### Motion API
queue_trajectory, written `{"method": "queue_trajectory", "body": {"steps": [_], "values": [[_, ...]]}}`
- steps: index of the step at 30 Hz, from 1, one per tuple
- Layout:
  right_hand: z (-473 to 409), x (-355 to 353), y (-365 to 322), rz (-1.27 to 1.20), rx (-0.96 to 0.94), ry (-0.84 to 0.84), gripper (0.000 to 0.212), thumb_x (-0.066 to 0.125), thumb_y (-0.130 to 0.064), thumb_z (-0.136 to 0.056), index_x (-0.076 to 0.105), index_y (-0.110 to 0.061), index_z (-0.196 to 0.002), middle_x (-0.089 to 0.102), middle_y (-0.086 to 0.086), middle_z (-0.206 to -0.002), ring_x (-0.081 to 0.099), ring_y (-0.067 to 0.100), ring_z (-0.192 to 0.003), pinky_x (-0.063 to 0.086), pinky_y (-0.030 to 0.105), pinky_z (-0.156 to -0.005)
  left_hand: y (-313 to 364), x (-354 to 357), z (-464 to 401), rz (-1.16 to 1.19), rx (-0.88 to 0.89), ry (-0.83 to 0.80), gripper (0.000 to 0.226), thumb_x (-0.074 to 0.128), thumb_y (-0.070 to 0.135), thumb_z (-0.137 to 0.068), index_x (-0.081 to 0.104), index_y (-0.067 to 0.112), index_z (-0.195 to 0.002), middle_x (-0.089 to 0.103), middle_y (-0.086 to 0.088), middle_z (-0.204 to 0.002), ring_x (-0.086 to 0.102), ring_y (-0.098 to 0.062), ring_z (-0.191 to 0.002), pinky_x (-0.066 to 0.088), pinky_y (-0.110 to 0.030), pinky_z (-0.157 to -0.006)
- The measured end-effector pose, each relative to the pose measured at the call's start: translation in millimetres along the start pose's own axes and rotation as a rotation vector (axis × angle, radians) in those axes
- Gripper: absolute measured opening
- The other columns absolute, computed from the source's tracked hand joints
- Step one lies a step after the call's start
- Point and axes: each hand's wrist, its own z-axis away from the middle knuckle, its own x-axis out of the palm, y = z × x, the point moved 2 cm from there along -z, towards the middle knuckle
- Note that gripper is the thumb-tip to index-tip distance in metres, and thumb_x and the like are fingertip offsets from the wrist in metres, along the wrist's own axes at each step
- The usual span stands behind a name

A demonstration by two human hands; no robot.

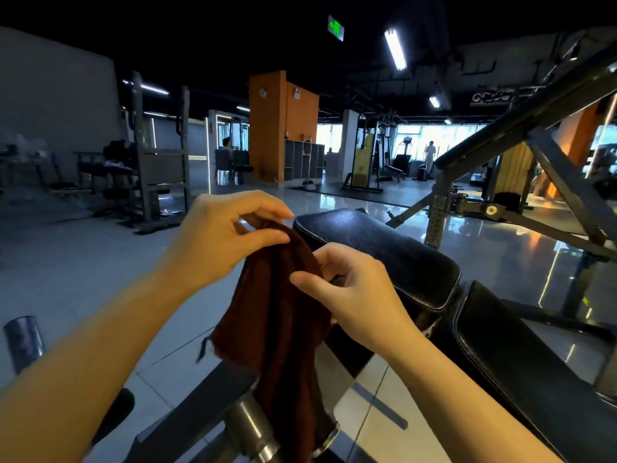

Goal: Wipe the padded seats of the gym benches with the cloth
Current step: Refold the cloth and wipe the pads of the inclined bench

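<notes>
At the far left, a grey metal post (23, 342) rises from the floor, and squat racks (157, 155) stand further back against the wall. Moving right, the left hand (227, 235) is raised over the tiled floor (83, 269), its thumb and fingertips closed in a pinch on the top edge of the dark brown cloth (280, 329). The cloth hangs in loose folds from that pinch, its frayed lower corner dangling above a steel roller (257, 426) of the machine below; it hangs just beside the seat, though whether it brushes the near edge cannot be told. Next comes the right hand (350, 292), fingers curled and gripping a fold of the cloth lower down on its right side, just in front of the black padded seat (384, 252). This looks like the step of gathering or refolding the cloth before wiping. To do it well, the person would probably bunch it into a flat pad under one palm, leaving no trailing corner to snag the roller, then draw it along the seat in overlapping strokes, seams and edges included. Right of the seat lies a second black pad (521, 355), tilted and separated from the first by a gap, and behind it an angled bench frame (534, 128).
</notes>
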Motion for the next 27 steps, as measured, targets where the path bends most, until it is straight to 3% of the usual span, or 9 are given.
{"method": "queue_trajectory", "body": {"steps": [2,7,10,12,13,15,17,20,27], "values": [[-3.0,-9.0,-4.6,0.157,-0.069,0.061,0.010,0.071,-0.035,-0.085,0.069,-0.025,-0.087,0.064,-0.008,-0.070,0.060,0.005,-0.069,0.047,0.021,-0.060,-4.6,-3.2,-2.0,0.030,-0.049,0.024,0.026,0.071,0.032,-0.073,0.067,0.026,-0.097,0.068,0.017,-0.091,0.067,0.002,-0.084,0.054,-0.015,-0.074],[-27.3,-42.3,-1.3,0.188,-0.006,0.225,0.013,0.072,-0.031,-0.086,0.064,-0.023,-0.079,0.057,-0.016,-0.059,0.053,-0.001,-0.059,0.038,0.014,-0.055,-9.5,23.4,-48.1,-0.020,0.013,0.045,0.025,0.076,0.021,-0.077,0.071,0.019,-0.102,0.065,0.019,-0.089,0.062,0.013,-0.082,0.048,-0.006,-0.077],[-46.7,-66.2,13.7,0.593,0.090,0.338,0.022,0.064,-0.029,-0.092,0.058,-0.018,-0.111,0.061,-0.006,-0.091,0.057,0.012,-0.079,0.034,0.021,-0.058,-22.3,68.0,-85.9,-0.163,0.108,-0.016,0.031,0.075,0.017,-0.081,0.068,0.013,-0.112,0.070,0.003,-0.102,0.062,-0.001,-0.090,0.053,-0.022,-0.084],[-49.3,-64.9,24.4,0.934,0.096,0.241,0.043,0.055,-0.027,-0.097,0.042,-0.019,-0.137,0.052,0.005,-0.126,0.054,0.025,-0.109,0.039,0.031,-0.074,-37.5,99.3,-92.9,-0.281,0.071,-0.043,0.037,0.071,0.014,-0.085,0.064,0.012,-0.121,0.069,-0.006,-0.113,0.062,-0.021,-0.104,0.051,-0.039,-0.090],[-49.3,-58.4,28.5,0.963,0.057,0.137,0.048,0.050,-0.029,-0.099,0.036,-0.019,-0.143,0.045,0.005,-0.139,0.046,0.025,-0.124,0.038,0.033,-0.091,-47.3,108.7,-90.6,-0.279,0.001,-0.026,0.035,0.066,0.010,-0.089,0.062,0.012,-0.124,0.067,-0.007,-0.117,0.060,-0.024,-0.108,0.049,-0.042,-0.093],[-48.5,-37.6,35.8,0.851,0.012,-0.145,0.054,0.037,-0.035,-0.104,0.025,-0.018,-0.153,0.022,0.002,-0.160,0.019,0.019,-0.146,0.012,0.025,-0.115,-68.6,113.9,-74.6,-0.157,-0.177,0.091,0.030,0.056,0.003,-0.093,0.063,0.012,-0.121,0.065,-0.005,-0.119,0.058,-0.017,-0.107,0.049,-0.038,-0.094],[-54.7,-19.6,45.3,0.792,0.083,-0.343,0.059,0.026,-0.044,-0.105,0.008,-0.021,-0.157,0.001,-0.004,-0.164,-0.001,0.011,-0.150,-0.002,0.032,-0.120,-82.4,108.2,-50.2,-0.077,-0.233,0.220,0.025,0.053,0.003,-0.095,0.065,0.012,-0.116,0.065,-0.002,-0.114,0.054,-0.006,-0.103,0.047,-0.023,-0.093],[-92.0,-8.0,60.0,0.789,0.136,-0.409,0.061,0.023,-0.051,-0.104,0.002,-0.027,-0.157,-0.005,-0.008,-0.164,-0.005,0.010,-0.150,-0.002,0.041,-0.122,-85.4,99.2,-16.9,-0.026,-0.190,0.300,0.022,0.048,0.018,-0.097,0.061,0.019,-0.115,0.061,0.009,-0.111,0.051,0.002,-0.103,0.036,-0.004,-0.091],[-167.4,-6.4,95.3,0.671,0.178,-0.428,0.063,0.018,-0.059,-0.100,0.024,-0.025,-0.154,0.020,-0.004,-0.161,0.012,0.019,-0.150,0.008,0.054,-0.118,-85.1,113.0,7.1,-0.026,-0.219,0.291,0.036,0.040,0.038,-0.096,0.051,0.025,-0.128,0.051,0.009,-0.128,0.043,0.000,-0.119,0.026,-0.002,-0.100]]}}
